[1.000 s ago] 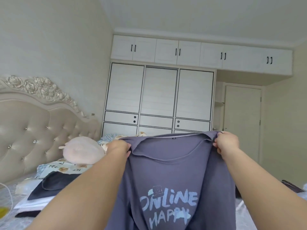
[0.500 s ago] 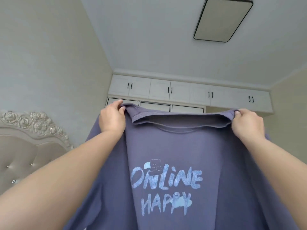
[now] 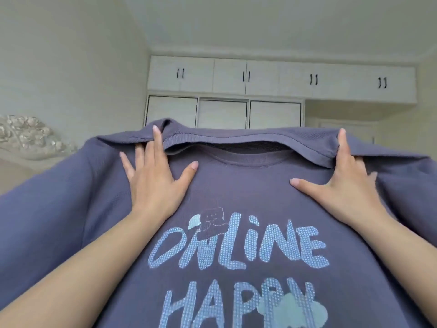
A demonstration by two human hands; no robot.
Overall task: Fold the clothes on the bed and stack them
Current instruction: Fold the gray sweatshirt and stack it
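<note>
Flat palms (image 3: 153, 183) on "ONLINE HAPPY" T-shirt (image 3: 236, 252)

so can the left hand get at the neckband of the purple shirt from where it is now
Probably yes: the left hand lies spread on the purple shirt, its fingers beside the neckband, with nothing between them.

Of the bed, only the ornate carved headboard (image 3: 28, 136) shows, at the left edge beside the purple T-shirt (image 3: 236, 197). Mattress surface and anything lying on it are hidden behind that T-shirt.
</note>
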